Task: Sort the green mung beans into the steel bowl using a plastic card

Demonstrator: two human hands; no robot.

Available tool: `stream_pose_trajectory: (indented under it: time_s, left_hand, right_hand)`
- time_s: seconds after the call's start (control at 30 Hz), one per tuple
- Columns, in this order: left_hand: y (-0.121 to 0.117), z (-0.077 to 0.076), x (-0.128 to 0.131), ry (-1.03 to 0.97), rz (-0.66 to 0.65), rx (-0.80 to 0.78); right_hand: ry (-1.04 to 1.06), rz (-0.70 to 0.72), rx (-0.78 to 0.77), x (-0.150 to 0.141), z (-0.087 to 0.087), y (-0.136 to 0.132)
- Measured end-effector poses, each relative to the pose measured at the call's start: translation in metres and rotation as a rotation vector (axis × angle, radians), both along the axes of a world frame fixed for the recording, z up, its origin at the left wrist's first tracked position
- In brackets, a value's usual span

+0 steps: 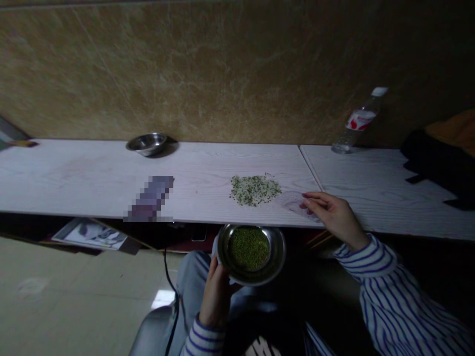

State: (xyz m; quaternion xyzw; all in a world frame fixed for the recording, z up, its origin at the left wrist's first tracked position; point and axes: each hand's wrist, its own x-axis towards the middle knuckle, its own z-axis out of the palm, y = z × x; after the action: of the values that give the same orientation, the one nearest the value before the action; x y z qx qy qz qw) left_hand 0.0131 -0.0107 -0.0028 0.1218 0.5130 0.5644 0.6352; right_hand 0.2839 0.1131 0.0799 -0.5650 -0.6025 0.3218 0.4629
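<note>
My left hand (216, 295) grips the rim of a steel bowl (279, 254) full of small green beans (248, 248), held below the edge of the white table (208, 168). On the table lies a scattered pile of green and pale beans (254, 189). My right hand (331, 212) rests at the table's front edge just right of that pile, fingers curled and pressed onto a clear plastic lid or film (292, 201).
An empty steel bowl (147, 143) stands at the back near the brown wall. A clear water bottle (358, 121) stands at the back right, with dark clothing (438, 163) beside it. A blurred flat object (151, 199) lies at the front left. A magazine (92, 234) sits under the table.
</note>
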Motion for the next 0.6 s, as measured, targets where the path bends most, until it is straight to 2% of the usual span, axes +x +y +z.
stream_pose_trajectory:
  time_s: [0.17, 0.37, 0.6]
  left_hand:
    - [0.004, 0.002, 0.004, 0.016, 0.013, -0.005]
    - [0.006, 0.003, 0.009, 0.050, 0.001, -0.043]
    - [0.011, 0.006, 0.011, 0.027, -0.009, -0.041]
  right_hand:
    - [0.015, 0.010, -0.032, 0.014, -0.002, 0.012]
    - [0.117, -0.034, -0.040, 0.016, -0.008, 0.032]
    - [0.127, -0.025, -0.048, 0.025, -0.006, 0.065]
